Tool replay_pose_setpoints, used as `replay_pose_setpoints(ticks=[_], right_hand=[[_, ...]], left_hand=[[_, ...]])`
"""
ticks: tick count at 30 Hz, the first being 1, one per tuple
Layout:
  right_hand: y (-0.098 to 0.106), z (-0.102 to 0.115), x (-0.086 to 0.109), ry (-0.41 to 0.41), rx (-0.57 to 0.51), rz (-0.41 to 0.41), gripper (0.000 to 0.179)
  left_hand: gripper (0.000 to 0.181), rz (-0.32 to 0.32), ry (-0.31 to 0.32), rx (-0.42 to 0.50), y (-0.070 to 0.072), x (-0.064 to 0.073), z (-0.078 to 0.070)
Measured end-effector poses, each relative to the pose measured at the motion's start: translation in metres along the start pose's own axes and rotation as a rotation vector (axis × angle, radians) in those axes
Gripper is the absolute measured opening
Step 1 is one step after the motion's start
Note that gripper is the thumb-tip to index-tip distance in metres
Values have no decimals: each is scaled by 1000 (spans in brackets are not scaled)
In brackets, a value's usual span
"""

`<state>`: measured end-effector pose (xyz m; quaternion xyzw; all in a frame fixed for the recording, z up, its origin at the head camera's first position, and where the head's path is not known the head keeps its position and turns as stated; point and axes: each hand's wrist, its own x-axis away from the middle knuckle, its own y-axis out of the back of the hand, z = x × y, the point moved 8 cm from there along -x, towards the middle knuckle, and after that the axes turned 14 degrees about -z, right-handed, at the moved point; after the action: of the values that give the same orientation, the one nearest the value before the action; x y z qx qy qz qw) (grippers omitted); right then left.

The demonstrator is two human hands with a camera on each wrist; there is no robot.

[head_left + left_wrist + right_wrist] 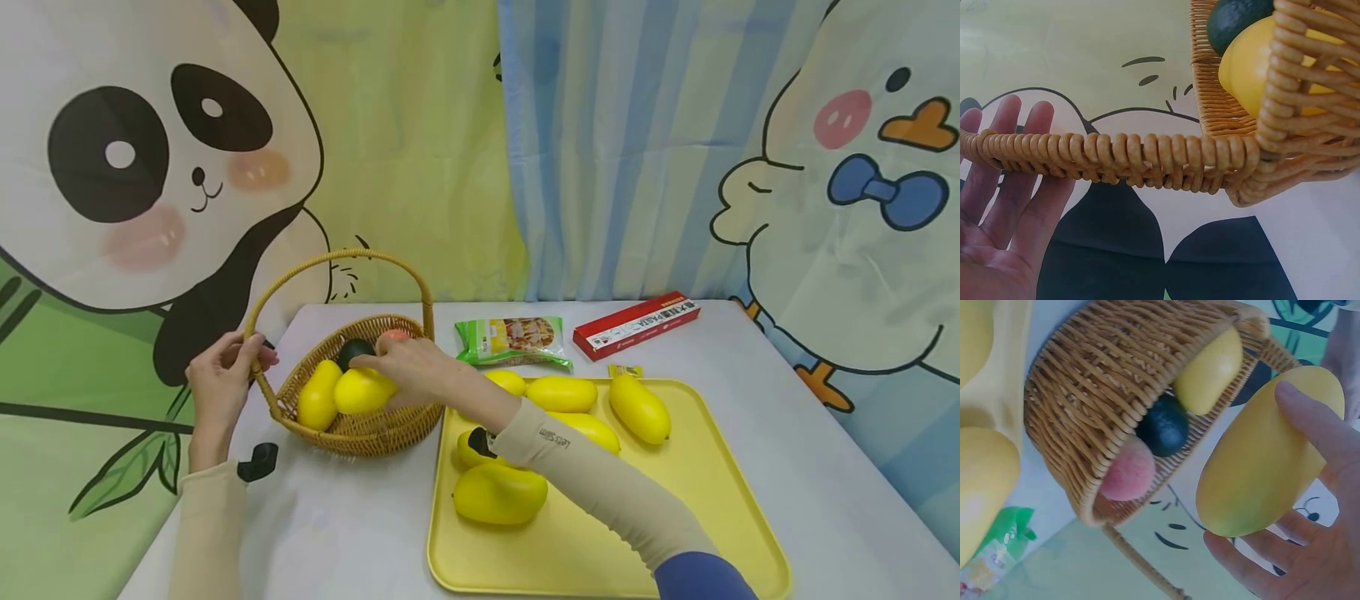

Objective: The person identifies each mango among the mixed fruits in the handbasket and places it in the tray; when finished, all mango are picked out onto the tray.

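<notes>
My left hand (219,385) holds the handle (1116,153) of a wicker basket (375,433) at its left side, the other fingers reaching behind it. My right hand (420,367) grips a yellow mango (1266,456) over the basket opening, thumb on one side and fingers on the other. Inside the basket lie another yellow mango (318,396), a dark green avocado-like fruit (1164,425) and a pink peach-like fruit (1130,469). In the head view my right hand partly hides the pink fruit.
Right of the basket, a yellow tray (675,500) bears several mangoes (500,494), some partly hidden by my right forearm. Behind it lie a green food packet (517,340), a red-and-white pasta box (637,325) and a small yellow packet (625,371). A printed curtain (420,150) stands at the back.
</notes>
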<state>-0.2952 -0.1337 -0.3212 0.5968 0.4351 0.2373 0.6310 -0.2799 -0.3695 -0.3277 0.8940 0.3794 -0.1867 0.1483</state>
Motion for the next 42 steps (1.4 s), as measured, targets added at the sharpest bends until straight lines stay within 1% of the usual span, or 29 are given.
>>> replay_pose_setpoints(ticks=[5,8,12,16,24,32,35,40,42], right_hand=[[7,1,11,27,-26,-8,76],[8,-2,19,24,-58,-19,75],[8,-7,33,-1,-94,-23,73],[10,-13,48,-34,-125,-35,74],[15,-25,79,-58,-125,-43,75],[15,-40,109,-128,-154,-36,73],[16,-46,121,-161,-158,-37,72],[19,-54,144,-229,-195,-39,73],[22,-56,152,-237,-199,-52,74]], left_hand=[[20,-7,11,-5,2,2,1],[22,-10,-1,-18,2,2,1],[24,1,-15,-18,-1,2,2],[20,1,-6,4,-4,3,2],[18,-7,-5,9,-5,2,3],[21,-4,-35,3,-3,0,-1],[20,-7,-26,-2,-1,0,-1],[21,2,-16,-3,-1,0,0],[21,6,-11,2,-3,0,0]])
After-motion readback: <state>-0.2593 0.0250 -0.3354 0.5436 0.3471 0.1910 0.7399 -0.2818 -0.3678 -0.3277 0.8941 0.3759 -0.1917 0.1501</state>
